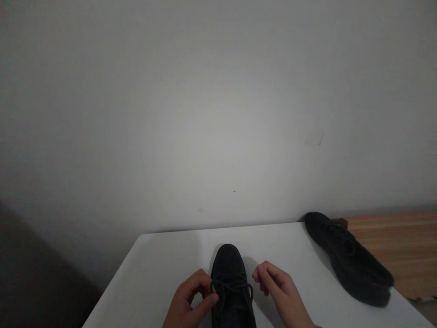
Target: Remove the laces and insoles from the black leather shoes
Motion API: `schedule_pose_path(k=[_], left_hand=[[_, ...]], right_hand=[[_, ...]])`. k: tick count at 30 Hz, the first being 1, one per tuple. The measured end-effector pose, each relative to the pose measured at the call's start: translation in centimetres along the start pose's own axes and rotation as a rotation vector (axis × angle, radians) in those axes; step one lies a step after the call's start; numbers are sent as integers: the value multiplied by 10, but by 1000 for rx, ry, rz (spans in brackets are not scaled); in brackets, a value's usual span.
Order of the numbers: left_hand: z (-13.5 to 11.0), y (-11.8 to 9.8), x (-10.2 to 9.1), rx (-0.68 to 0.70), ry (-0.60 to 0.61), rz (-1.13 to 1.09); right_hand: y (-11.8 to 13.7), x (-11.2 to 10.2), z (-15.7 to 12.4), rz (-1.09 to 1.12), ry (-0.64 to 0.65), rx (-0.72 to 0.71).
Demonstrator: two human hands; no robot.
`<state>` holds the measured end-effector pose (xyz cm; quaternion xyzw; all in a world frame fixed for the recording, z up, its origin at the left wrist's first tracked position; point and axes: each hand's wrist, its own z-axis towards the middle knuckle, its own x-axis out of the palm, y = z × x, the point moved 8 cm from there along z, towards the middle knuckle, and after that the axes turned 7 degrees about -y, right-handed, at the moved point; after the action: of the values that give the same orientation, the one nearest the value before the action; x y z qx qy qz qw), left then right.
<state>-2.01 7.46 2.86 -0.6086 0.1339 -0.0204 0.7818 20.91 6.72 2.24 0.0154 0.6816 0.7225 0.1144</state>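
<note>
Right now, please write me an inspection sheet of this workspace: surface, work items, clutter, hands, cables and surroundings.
Surface: white rectangular table, set against the wall.
Work items: black lace-up shoe, toe pointing away from the person, its thin black laces pulled out to both sides.
Clutter: second black shoe lying at the table's right edge, untouched.
Hands: left hand pinches the lace on the shoe's left side; right hand pinches at the lace end on the right side.
Cables: nothing seen.
Surroundings: plain grey-white wall; light wooden surface to the right, behind the second shoe.
</note>
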Motion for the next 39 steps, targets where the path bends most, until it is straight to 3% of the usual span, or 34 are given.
schedule_pose_path(k=[4, 7, 15, 19, 31, 39], left_hand=[[2, 5, -13, 1, -128, -10], [2, 9, -17, -15, -147, -15], [1, 5, 5, -48, 60, 4], [1, -1, 8, -14, 70, 18], [1, -5, 2, 17, -18, 4], [2, -1, -19, -56, -193, -115]], right_hand=[[0, 0, -1, 5, 8, 8], [-1, 1, -1, 8, 19, 10], [-1, 1, 0, -3, 18, -2], [1, 1, 0, -5, 18, 5], [3, 1, 0, -11, 22, 2], [4, 1, -1, -1, 14, 2]])
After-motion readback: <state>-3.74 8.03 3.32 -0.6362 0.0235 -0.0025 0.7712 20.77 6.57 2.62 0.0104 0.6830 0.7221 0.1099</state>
